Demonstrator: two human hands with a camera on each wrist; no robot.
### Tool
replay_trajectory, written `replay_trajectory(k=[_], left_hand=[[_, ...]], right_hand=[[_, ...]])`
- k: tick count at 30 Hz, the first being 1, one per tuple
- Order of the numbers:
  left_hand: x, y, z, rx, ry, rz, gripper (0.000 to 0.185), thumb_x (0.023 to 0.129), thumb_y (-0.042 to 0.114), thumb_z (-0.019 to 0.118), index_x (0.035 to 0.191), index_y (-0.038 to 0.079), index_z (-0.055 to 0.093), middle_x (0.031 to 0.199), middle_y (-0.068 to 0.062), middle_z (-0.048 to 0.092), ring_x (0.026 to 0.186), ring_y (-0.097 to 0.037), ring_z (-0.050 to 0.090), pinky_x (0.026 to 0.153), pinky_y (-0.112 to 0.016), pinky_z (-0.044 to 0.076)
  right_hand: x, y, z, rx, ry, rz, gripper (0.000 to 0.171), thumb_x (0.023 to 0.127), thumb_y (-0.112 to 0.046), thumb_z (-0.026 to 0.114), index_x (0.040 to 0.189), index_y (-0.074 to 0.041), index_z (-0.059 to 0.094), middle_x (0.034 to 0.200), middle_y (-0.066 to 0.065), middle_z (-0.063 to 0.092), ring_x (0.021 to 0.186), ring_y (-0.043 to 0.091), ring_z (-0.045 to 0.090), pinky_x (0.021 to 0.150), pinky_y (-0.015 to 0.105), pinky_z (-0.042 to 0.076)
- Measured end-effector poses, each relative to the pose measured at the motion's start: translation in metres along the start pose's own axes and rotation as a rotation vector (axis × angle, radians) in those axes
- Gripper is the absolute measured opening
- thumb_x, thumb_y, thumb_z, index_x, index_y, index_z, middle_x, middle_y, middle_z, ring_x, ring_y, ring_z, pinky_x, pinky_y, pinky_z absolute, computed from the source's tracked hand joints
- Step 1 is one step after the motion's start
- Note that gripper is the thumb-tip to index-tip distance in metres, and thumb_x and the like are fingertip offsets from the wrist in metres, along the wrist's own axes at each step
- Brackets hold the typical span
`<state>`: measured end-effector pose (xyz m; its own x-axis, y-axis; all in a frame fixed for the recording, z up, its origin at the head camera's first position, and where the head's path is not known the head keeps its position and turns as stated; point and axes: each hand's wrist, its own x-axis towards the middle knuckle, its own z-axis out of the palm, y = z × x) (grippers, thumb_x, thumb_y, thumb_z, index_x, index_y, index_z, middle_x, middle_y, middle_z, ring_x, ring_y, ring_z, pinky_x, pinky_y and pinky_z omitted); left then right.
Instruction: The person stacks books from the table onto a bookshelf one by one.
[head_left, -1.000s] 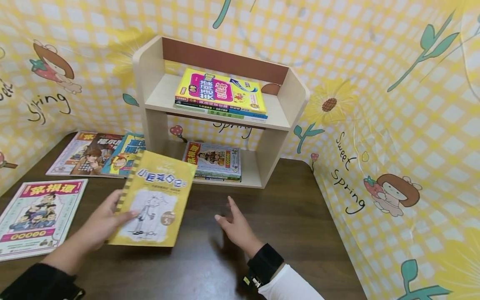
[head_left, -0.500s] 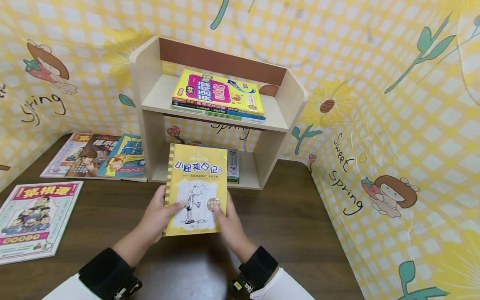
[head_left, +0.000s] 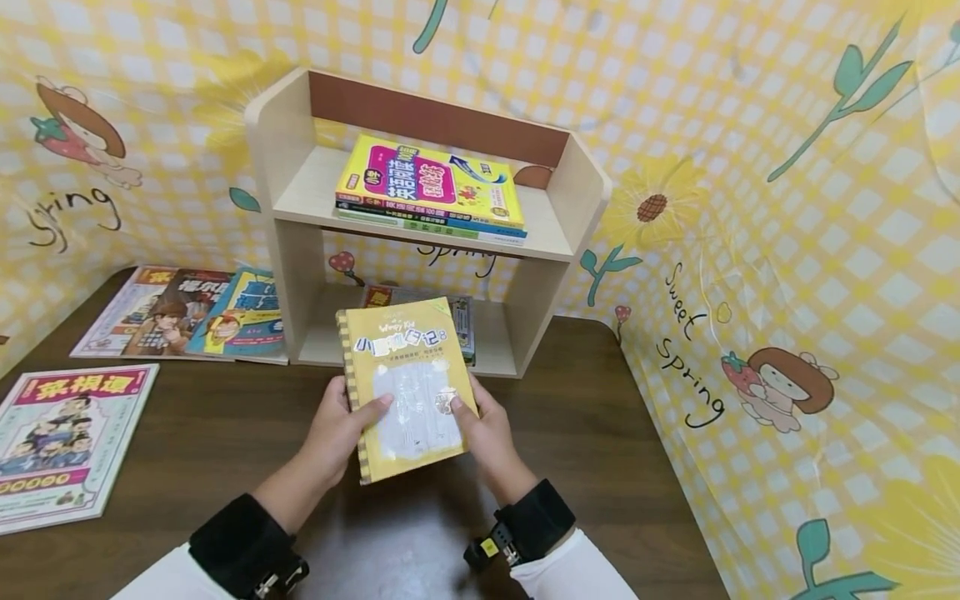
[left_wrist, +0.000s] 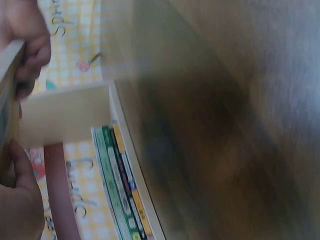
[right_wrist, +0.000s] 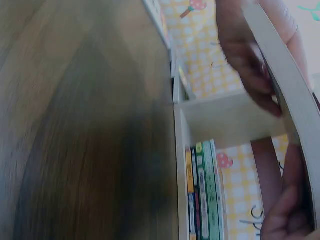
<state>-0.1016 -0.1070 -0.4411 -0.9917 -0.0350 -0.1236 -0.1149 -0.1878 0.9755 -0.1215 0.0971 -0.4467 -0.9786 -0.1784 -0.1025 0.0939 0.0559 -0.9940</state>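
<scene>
A yellow paperback book (head_left: 412, 333) with a cartoon figure on its cover is held up over the table, front cover facing me. My left hand (head_left: 341, 429) grips its striped spine side, thumb on the cover. On the opposite edge my right hand (head_left: 489, 433) holds it the same way, thumb near the round badge. In the right wrist view the book's page edge (right_wrist: 285, 65) shows between both hands, with fingers behind the back cover. Behind the book stands a small two-tier bookshelf (head_left: 296, 283), whose lower stack of books (head_left: 463, 321) is partly hidden by it.
On the upper shelf lies a stack of books (head_left: 431, 183) with a yellow and pink top cover. Left of the shelf, several overlapping books (head_left: 187, 312) lie on the dark table (head_left: 600, 467). A pink-titled book (head_left: 67, 450) lies nearer on the left. Patterned cloth walls (head_left: 787, 250) enclose the table.
My left hand has brought the yellow book rightward to the middle, and my right hand has taken hold of its other edge. Since then the book has shifted slightly right and tilted.
</scene>
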Motion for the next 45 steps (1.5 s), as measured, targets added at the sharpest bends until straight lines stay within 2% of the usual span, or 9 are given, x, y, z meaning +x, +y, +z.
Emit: replay_trajectory(k=[4,8,13,17,24,27,35,39,45], left_hand=[[0.004,0.008,-0.015,-0.083,-0.008,0.024,0.049,0.096,0.015,0.061,0.132,0.01,0.028,0.106,0.003,0.066,0.086,-0.01,0.069,0.077,-0.03,0.057],[0.007,0.015,-0.034,-0.143,-0.029,0.036,0.041,0.094,0.017,0.063,0.121,0.014,0.033,0.093,0.008,0.069,0.081,-0.011,0.07,0.071,-0.028,0.058],[0.01,0.022,-0.051,0.035,-0.072,0.047,0.045,0.091,0.018,0.068,0.122,0.006,0.039,0.091,0.004,0.068,0.078,-0.012,0.07,0.069,-0.026,0.057],[0.012,0.024,-0.058,0.189,-0.159,0.041,0.057,0.089,0.019,0.071,0.129,-0.001,0.037,0.1,-0.002,0.068,0.082,-0.016,0.07,0.073,-0.028,0.057],[0.008,0.02,-0.055,0.234,-0.332,0.042,0.077,0.085,0.012,0.074,0.144,-0.002,0.025,0.131,-0.028,0.049,0.094,-0.022,0.067,0.076,-0.035,0.058],[0.008,0.018,-0.052,0.255,-0.38,0.087,0.091,0.08,0.011,0.079,0.148,0.0,0.021,0.132,-0.028,0.046,0.096,-0.019,0.063,0.077,-0.032,0.056],[0.011,0.013,-0.052,0.257,-0.598,0.214,0.116,0.071,0.007,0.085,0.154,0.003,0.004,0.122,-0.027,0.055,0.088,-0.019,0.067,0.077,-0.028,0.055],[0.005,0.016,-0.053,0.362,-0.56,0.268,0.121,0.069,0.013,0.088,0.155,0.004,0.002,0.136,-0.027,0.046,0.091,-0.015,0.064,0.078,-0.022,0.052],[-0.006,0.031,-0.052,0.559,-0.381,0.251,0.114,0.07,0.021,0.088,0.155,0.006,0.013,0.126,-0.022,0.055,0.087,-0.015,0.061,0.075,-0.021,0.048]], right_hand=[[-0.003,0.0,-0.01,-0.039,-0.095,0.014,0.052,0.1,-0.019,0.052,0.15,-0.024,0.037,0.099,0.011,0.064,0.074,0.018,0.066,0.065,0.027,0.054],[-0.006,-0.003,-0.019,-0.076,-0.194,-0.001,0.051,0.1,-0.017,0.053,0.149,-0.021,0.04,0.097,0.011,0.066,0.073,0.018,0.067,0.065,0.029,0.055],[-0.005,-0.01,-0.032,-0.125,-0.302,-0.023,0.051,0.099,-0.012,0.052,0.148,-0.016,0.04,0.097,0.015,0.067,0.072,0.017,0.068,0.066,0.03,0.056],[-0.002,-0.015,-0.044,-0.161,-0.366,-0.009,0.05,0.1,-0.012,0.051,0.148,-0.016,0.04,0.099,0.014,0.067,0.074,0.017,0.068,0.067,0.03,0.056],[0.004,-0.021,-0.061,-0.209,-0.448,-0.007,0.05,0.099,-0.013,0.052,0.148,-0.014,0.04,0.101,0.014,0.069,0.074,0.016,0.069,0.068,0.03,0.057],[0.007,-0.02,-0.064,-0.192,-0.416,-0.009,0.049,0.098,-0.013,0.054,0.146,-0.01,0.042,0.098,0.011,0.07,0.071,0.014,0.068,0.066,0.028,0.056],[0.016,-0.013,-0.069,-0.082,-0.264,0.036,0.044,0.095,-0.011,0.059,0.137,0.0,0.052,0.087,0.002,0.07,0.064,0.011,0.067,0.058,0.023,0.055],[0.019,-0.016,-0.068,-0.07,-0.248,0.062,0.046,0.094,-0.012,0.061,0.137,0.0,0.052,0.089,0.004,0.071,0.065,0.013,0.068,0.058,0.024,0.056],[0.025,-0.024,-0.057,0.005,-0.092,0.098,0.047,0.091,-0.012,0.064,0.136,-0.004,0.053,0.098,0.007,0.069,0.067,0.013,0.067,0.058,0.024,0.055]])
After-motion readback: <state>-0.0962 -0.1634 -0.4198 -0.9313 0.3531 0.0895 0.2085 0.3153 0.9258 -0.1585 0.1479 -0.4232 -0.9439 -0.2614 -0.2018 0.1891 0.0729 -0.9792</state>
